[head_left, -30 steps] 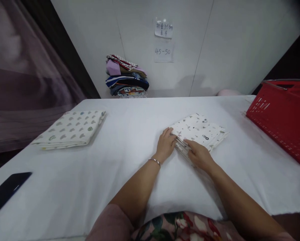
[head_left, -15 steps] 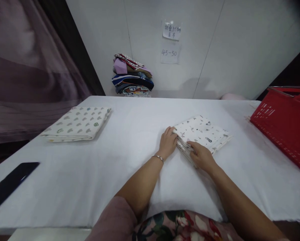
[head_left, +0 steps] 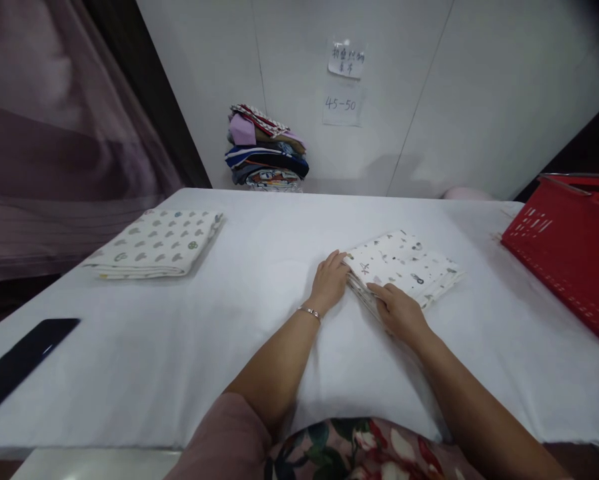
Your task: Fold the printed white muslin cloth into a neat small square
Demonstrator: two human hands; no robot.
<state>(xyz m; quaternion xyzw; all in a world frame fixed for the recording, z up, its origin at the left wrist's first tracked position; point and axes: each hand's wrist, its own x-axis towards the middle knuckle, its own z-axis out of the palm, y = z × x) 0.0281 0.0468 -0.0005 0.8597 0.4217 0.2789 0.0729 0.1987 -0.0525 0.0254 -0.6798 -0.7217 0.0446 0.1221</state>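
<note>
A folded white cloth (head_left: 397, 257) with small grey and dark prints lies on the table to the right of centre, its layered edge facing me. My left hand (head_left: 330, 280) holds its left corner, fingers curled over the layers. On the near edge, my right hand (head_left: 402, 315) grips the layers, with the index finger resting along the top. The fingertips of both hands are partly hidden by the folds. Further left lies another folded white cloth (head_left: 162, 241) with grey mushroom-like prints, apart from both hands.
The table wears a white tablecloth (head_left: 144, 360). A dark flat object (head_left: 27, 357) lies at the left edge, and a red basket (head_left: 569, 253) stands at the right. Behind the table, folded fabrics (head_left: 267, 150) are stacked against the wall, below paper signs (head_left: 343, 105).
My left hand has shifted slightly left and toward me along the cloth's corner. My right hand has slid a little left on the near edge; the cloth stays nearly in place.
</note>
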